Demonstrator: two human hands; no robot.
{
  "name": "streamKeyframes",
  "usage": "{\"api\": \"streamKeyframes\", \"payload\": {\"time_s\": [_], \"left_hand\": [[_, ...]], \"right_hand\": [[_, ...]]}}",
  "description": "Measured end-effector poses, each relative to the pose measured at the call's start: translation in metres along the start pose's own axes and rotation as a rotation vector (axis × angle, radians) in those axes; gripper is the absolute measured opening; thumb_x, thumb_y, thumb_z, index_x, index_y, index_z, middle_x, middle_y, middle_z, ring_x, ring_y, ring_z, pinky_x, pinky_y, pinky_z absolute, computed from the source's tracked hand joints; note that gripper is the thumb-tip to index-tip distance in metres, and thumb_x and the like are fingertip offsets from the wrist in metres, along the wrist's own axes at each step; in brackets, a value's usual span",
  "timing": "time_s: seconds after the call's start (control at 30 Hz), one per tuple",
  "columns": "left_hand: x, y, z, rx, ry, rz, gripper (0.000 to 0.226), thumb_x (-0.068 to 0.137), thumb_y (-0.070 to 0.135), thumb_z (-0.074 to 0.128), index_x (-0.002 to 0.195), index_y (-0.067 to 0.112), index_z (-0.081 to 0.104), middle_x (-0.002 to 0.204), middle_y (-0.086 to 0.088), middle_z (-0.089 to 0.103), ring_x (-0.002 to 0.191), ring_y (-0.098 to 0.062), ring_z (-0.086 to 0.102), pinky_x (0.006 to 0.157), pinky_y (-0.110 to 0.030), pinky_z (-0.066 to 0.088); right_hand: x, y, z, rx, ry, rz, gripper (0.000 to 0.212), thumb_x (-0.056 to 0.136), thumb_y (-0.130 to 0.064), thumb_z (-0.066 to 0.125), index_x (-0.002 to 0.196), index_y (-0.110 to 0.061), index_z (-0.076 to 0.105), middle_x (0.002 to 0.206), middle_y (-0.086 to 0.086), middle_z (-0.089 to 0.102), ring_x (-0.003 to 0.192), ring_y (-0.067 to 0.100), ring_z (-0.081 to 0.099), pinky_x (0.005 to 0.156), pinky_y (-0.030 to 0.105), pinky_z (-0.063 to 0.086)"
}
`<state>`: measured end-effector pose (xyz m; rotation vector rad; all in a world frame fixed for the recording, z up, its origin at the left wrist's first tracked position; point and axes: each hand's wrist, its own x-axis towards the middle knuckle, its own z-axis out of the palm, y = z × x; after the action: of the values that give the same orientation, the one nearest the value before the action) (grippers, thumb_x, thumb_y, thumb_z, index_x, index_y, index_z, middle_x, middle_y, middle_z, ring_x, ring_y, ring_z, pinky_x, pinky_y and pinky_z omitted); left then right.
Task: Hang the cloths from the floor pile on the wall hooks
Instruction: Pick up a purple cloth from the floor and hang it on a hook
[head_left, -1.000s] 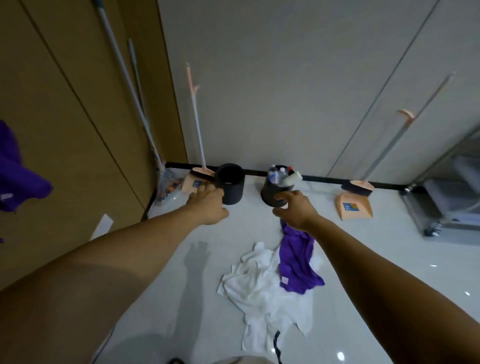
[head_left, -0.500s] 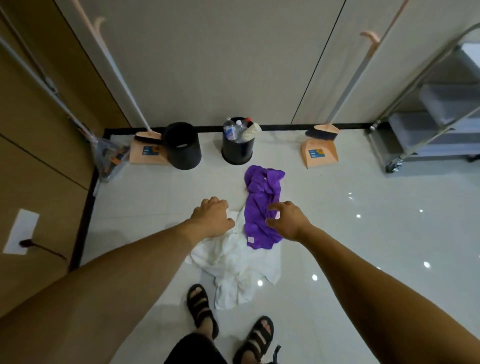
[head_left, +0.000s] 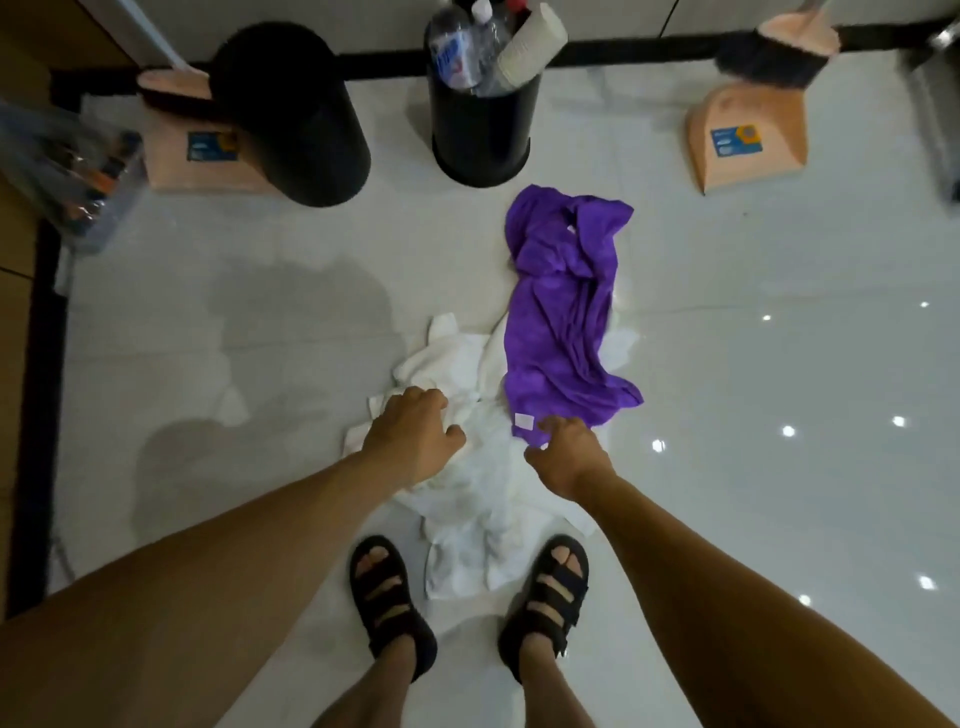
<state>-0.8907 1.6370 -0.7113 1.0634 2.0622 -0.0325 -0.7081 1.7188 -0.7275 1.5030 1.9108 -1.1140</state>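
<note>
Both hands have come down since a second ago, when they reached out level with the bins; the view has tipped down with them. Left hand (head_left: 410, 441) sits over the upper left edge of the white cloth (head_left: 467, 504), fingers curled down onto it; we cannot tell if they have taken hold. Right hand (head_left: 569, 460) is at the near hem of the purple cloth (head_left: 561, 312), fingertips beside its small white label (head_left: 524, 421); again we cannot tell if this is a pinch or only a touch. The purple cloth lies partly across the white one, centre frame, both flat on the tiled floor (head_left: 779, 364) just ahead of the sandalled feet (head_left: 389, 597). Two black bins (head_left: 291, 114) and a dustpan (head_left: 748, 140) line the top edge. No hooks in view. We judge the pick-up is just starting and nothing has been lifted.
</note>
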Motion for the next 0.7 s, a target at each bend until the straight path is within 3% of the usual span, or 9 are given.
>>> {"api": "streamKeyframes", "payload": {"time_s": [0.3, 0.43, 0.5, 0.57, 0.63, 0.7], "left_hand": [[0.140, -0.049, 0.135, -0.047, 0.111, 0.076, 0.048, 0.089, 0.038, 0.054, 0.133, 0.018, 0.047, 0.135, -0.004, 0.047, 0.124, -0.025, 0.041, 0.095, -0.033, 0.038], [0.140, -0.071, 0.149, -0.022, 0.074, 0.059, 0.051, 0.089, 0.038, 0.052, 0.136, 0.019, 0.043, 0.136, -0.003, 0.045, 0.125, -0.023, 0.039, 0.096, -0.034, 0.037], [0.132, -0.075, 0.143, -0.024, 0.058, 0.035, 0.052, 0.090, 0.037, 0.053, 0.137, 0.018, 0.042, 0.137, -0.003, 0.044, 0.126, -0.023, 0.039, 0.096, -0.033, 0.037], [0.117, -0.073, 0.130, -0.037, 0.019, 0.020, 0.055, 0.089, 0.038, 0.053, 0.138, 0.017, 0.040, 0.139, -0.004, 0.043, 0.127, -0.023, 0.038, 0.097, -0.034, 0.037], [0.096, -0.061, 0.110, -0.056, -0.039, 0.003, 0.059, 0.089, 0.039, 0.054, 0.141, 0.017, 0.037, 0.142, -0.004, 0.041, 0.130, -0.023, 0.037, 0.099, -0.034, 0.037], [0.069, -0.042, 0.081, -0.087, -0.071, -0.007, 0.065, 0.088, 0.040, 0.057, 0.144, 0.018, 0.033, 0.145, -0.003, 0.038, 0.132, -0.022, 0.036, 0.104, -0.033, 0.035]], "right_hand": [[0.203, 0.075, 0.114, -0.081, 0.117, 0.108, 0.068, 0.093, -0.043, 0.054, 0.148, -0.014, 0.025, 0.146, 0.014, 0.030, 0.132, 0.038, 0.034, 0.104, 0.044, 0.036], [0.227, 0.077, 0.139, -0.246, 0.078, 0.115, 0.045, 0.101, -0.037, 0.036, 0.139, -0.013, 0.042, 0.143, 0.013, 0.035, 0.132, 0.034, 0.032, 0.103, 0.043, 0.036], [0.217, 0.069, 0.134, -0.100, 0.214, 0.064, 0.035, 0.099, -0.028, 0.039, 0.122, -0.006, 0.053, 0.131, 0.016, 0.049, 0.122, 0.036, 0.043, 0.099, 0.042, 0.040], [0.190, 0.061, 0.117, 0.169, 0.403, 0.006, 0.019, 0.093, -0.023, 0.047, 0.091, -0.006, 0.057, 0.096, 0.012, 0.063, 0.093, 0.034, 0.055, 0.079, 0.039, 0.045], [0.151, 0.052, 0.087, 0.517, 0.476, 0.036, 0.021, 0.085, -0.023, 0.053, 0.069, -0.014, 0.043, 0.062, -0.005, 0.053, 0.065, 0.024, 0.048, 0.058, 0.032, 0.039], [0.111, 0.041, 0.049, 0.806, 0.475, 0.044, 0.026, 0.079, -0.025, 0.055, 0.064, -0.014, 0.036, 0.055, -0.010, 0.041, 0.057, 0.014, 0.039, 0.055, 0.030, 0.035]]}}
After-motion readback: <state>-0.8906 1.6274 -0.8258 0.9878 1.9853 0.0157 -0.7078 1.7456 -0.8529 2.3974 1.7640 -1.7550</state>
